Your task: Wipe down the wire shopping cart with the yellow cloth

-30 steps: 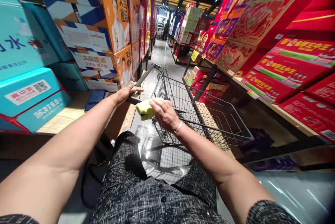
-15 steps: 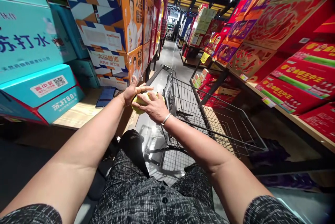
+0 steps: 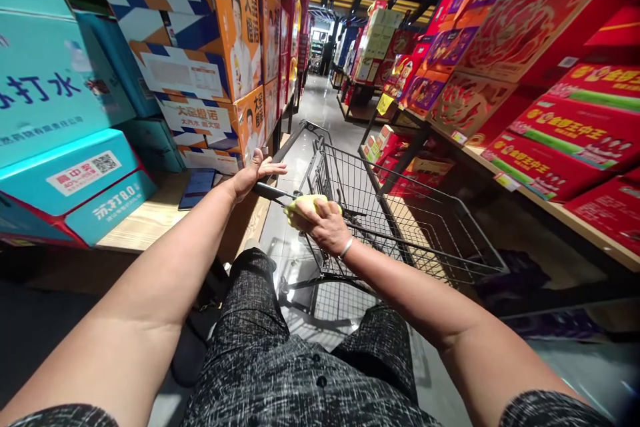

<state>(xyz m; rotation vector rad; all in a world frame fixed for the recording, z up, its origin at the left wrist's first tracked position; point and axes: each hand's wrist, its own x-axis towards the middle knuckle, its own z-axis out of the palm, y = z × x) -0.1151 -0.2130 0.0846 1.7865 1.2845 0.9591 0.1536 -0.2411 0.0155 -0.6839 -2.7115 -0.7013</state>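
Note:
My right hand [image 3: 327, 224] presses a yellow-green cloth [image 3: 306, 204] around the handle bar of a black wire shopping cart, its fingers bent over the cloth. To the left, my left hand [image 3: 253, 177] is at the end of the dark cart handle [image 3: 270, 191], with thumb raised and fingers stretched out; whether its palm touches the bar is hidden. A stretch of bare handle shows between the two hands. The cart's wire basket [image 3: 395, 197] reaches forward and right of my hands.
Blue cartons [image 3: 105, 180] and orange drink cartons [image 3: 200, 74] stand on a wooden shelf at left, with a dark blue flat phone-like object [image 3: 197, 187] there. Red gift boxes [image 3: 560, 140] fill the right shelf. An aisle floor [image 3: 323, 97] runs ahead, with a distant person [image 3: 327, 54].
My right hand has slid rightward along the handle with the cloth, away from my left hand, baring part of the bar. My left hand has barely moved.

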